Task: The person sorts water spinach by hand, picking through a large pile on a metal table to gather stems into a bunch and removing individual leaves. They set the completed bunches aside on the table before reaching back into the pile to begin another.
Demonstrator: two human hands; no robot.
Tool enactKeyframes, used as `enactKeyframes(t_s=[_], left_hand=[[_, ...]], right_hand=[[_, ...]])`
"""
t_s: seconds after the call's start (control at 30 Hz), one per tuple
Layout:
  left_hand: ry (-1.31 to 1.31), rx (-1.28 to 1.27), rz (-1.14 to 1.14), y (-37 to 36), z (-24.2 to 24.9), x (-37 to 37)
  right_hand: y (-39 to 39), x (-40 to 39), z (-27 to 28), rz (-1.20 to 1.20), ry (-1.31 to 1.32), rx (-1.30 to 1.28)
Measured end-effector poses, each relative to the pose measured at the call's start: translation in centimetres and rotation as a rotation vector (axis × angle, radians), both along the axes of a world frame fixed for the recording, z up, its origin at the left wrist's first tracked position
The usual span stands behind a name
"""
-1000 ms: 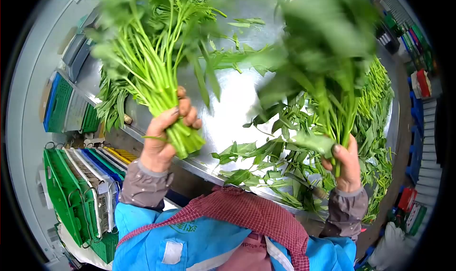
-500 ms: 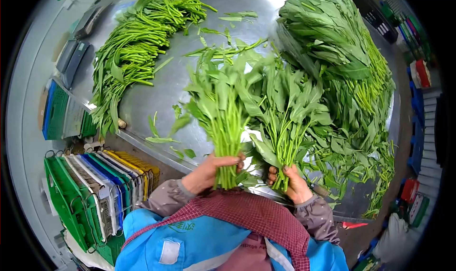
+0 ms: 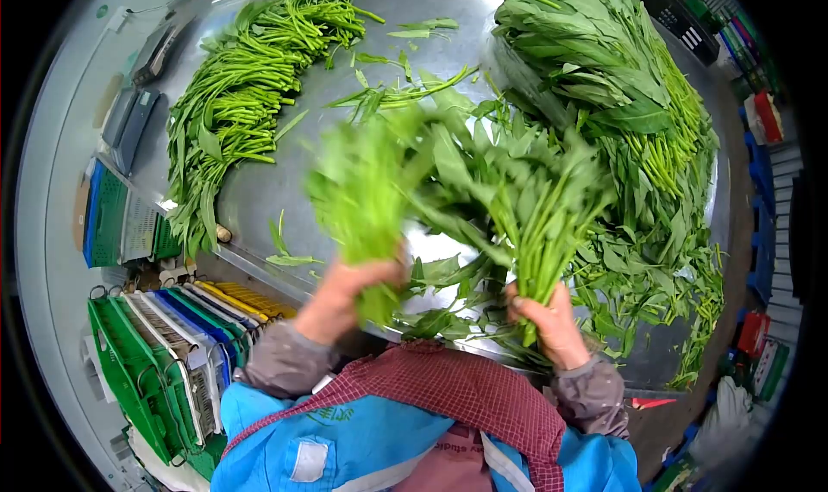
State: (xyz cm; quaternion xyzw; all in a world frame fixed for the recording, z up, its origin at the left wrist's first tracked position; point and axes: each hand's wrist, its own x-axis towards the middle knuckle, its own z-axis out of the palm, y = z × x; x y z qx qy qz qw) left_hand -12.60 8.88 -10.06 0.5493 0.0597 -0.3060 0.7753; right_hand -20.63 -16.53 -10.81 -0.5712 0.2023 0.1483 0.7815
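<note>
My left hand [image 3: 349,289] is wrapped round the lower stems of a bunch of leafy greens [image 3: 362,190], both smeared by motion. Another bunch of greens [image 3: 552,207] stands upright in my right hand [image 3: 548,318], its stems gripped near their cut ends. Behind and between the two bunches, loose leaves [image 3: 461,169] lie on the metal table [image 3: 332,160]. To the right rises a large heap of greens [image 3: 595,61]. A row of bundled greens [image 3: 246,95] curves along the left side of the table, stems facing inward.
Folded crates [image 3: 142,371] in green, white, blue and yellow stand at the lower left. More crates [image 3: 108,216] lean beside the table's left edge. Scattered leaves [image 3: 630,276] cover the right front of the table. Blue crates [image 3: 761,242] line the far right.
My left hand and its bunch have moved left, away from the other bunch. My right hand has shifted slightly right and up, its bunch now leaning more to the right.
</note>
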Motion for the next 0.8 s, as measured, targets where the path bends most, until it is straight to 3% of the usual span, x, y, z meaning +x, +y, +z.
enactKeyframes(t_s=[0.03,0.1,0.13,0.2,0.3,0.33,0.37,0.47,0.5,0.53,0.57,0.6,0.63,0.8], left_hand=[[-0.202,0.09,0.077,0.8,1.8,1.6],[-0.376,0.075,0.188,2.0,2.9,4.7],[-0.385,0.073,0.196,2.5,3.0,5.4],[-0.112,0.016,0.055,2.8,3.3,6.9],[-0.295,-0.166,0.234,3.5,6.6,6.2],[-0.301,-0.291,0.189,3.6,6.4,6.0],[-0.364,-0.159,0.147,2.2,6.2,4.9],[0.013,-0.294,-0.092,-1.3,2.6,1.1],[0.031,-0.193,-0.059,-3.4,2.5,-0.1],[0.032,-0.253,-0.035,-4.6,0.7,-1.4],[0.451,-0.341,-0.035,-5.0,-1.8,-2.1],[0.574,-0.479,-0.129,-4.8,-6.5,-3.3],[0.695,-0.486,-0.122,-4.9,-6.5,-3.8],[0.813,-0.73,-0.014,-4.7,-8.6,-5.3]], right_hand=[[-1.2,0.2,0.6,0.076,-0.038,-0.086],[-2.2,0.9,1.3,0.093,-0.162,-0.004],[-2.5,1.5,1.2,0.119,-0.141,0.0],[-2.6,1.9,1.8,0.122,-0.205,-0.087],[-1.9,2.4,3.6,0.113,-0.212,-0.157],[-1.6,2.8,3.7,0.134,-0.227,-0.111],[-1.2,3.2,3.7,0.154,-0.252,-0.065],[1.1,3.6,0.6,0.111,-0.305,0.126],[2.2,3.4,0.0,0.069,-0.314,0.168],[2.2,2.4,-1.6,0.085,-0.185,0.189],[2.3,1.8,-3.5,0.109,-0.078,0.157],[2.6,1.3,-4.0,0.123,0.007,0.168],[2.8,0.7,-4.5,0.137,0.095,0.177],[2.4,-1.6,-6.7,0.113,-0.043,0.042]])
